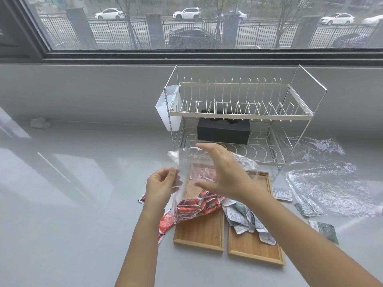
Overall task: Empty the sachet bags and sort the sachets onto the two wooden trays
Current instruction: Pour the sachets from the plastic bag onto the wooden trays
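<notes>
My left hand (160, 188) pinches the edge of a clear plastic sachet bag (187, 164) held up over the left wooden tray (199, 235). Red sachets (194, 207) hang in the bag's bottom and spill onto that tray. My right hand (222, 172) hovers in front of the bag with fingers spread and straight. Grey and white sachets (244, 219) lie piled on the right wooden tray (255, 249). A few red sachets (164, 223) lie on the counter left of the trays.
A two-tier wire dish rack (238, 114) stands behind the trays with a black box (223, 131) on its lower shelf. An empty crumpled clear bag (323, 181) lies at the right. Loose grey sachets (323, 228) lie right of the trays.
</notes>
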